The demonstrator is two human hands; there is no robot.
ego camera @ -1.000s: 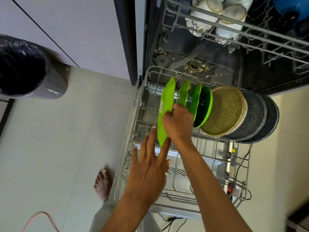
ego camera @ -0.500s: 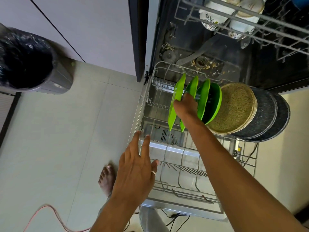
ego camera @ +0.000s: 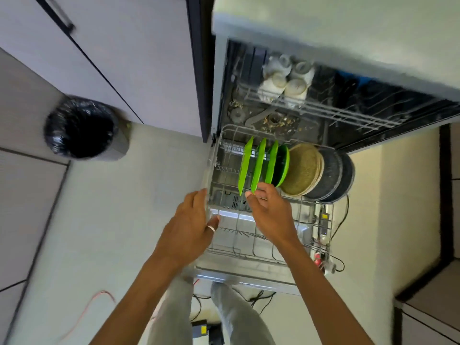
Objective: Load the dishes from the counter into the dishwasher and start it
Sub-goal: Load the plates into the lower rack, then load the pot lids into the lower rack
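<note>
The dishwasher's lower rack (ego camera: 249, 255) is pulled out over the open door. Three green plates (ego camera: 245, 168) stand on edge in it beside a green bowl (ego camera: 283, 165), then tan woven plates (ego camera: 302, 170) and dark speckled plates (ego camera: 331, 175). My right hand (ego camera: 271, 212) hovers just below the green plates, fingers apart, its fingertips near the lower edge of the middle plate. My left hand (ego camera: 191, 227) lies over the rack's left rim with the fingers stretched out, holding nothing. White cups (ego camera: 286, 80) sit upside down in the upper rack.
A bin with a black bag (ego camera: 79, 128) stands on the floor at the left beside grey cabinets (ego camera: 129, 58). Cables and a plug strip (ego camera: 323, 220) lie at the rack's right side. The counter edge (ego camera: 323, 26) overhangs the dishwasher. My legs (ego camera: 231, 314) stand at the door's front.
My right hand has let go of the green plate and drawn back toward me. My left hand moved forward onto the rack's left rim. The view has pulled back and up.
</note>
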